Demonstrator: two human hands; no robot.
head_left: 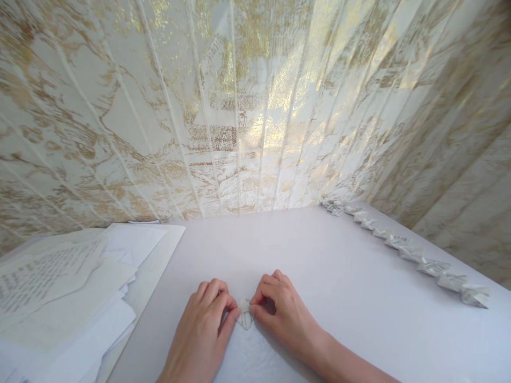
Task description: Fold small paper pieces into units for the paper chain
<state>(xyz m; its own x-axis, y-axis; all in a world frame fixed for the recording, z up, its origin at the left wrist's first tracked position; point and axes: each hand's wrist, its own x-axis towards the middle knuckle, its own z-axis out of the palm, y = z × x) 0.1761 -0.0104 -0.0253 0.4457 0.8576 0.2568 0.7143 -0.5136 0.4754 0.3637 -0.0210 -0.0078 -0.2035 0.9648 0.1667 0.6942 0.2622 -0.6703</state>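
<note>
A small folded piece of paper [245, 318] with faint printed marks stands on the white table, between my two hands. My left hand [211, 314] pinches its left edge between thumb and forefinger, the other fingers curled. On the opposite side, the thumb and forefinger of my right hand [277, 303] close on its right edge. Part of the paper is covered by the fingertips, and its exact folded shape is hard to make out.
Along the right edge of the table [359, 319] runs a row of several folded paper pieces [399, 247]. A pile of loose paper sheets [80, 276], some with writing, covers the left side. A gold-patterned curtain [239, 106] hangs behind the table.
</note>
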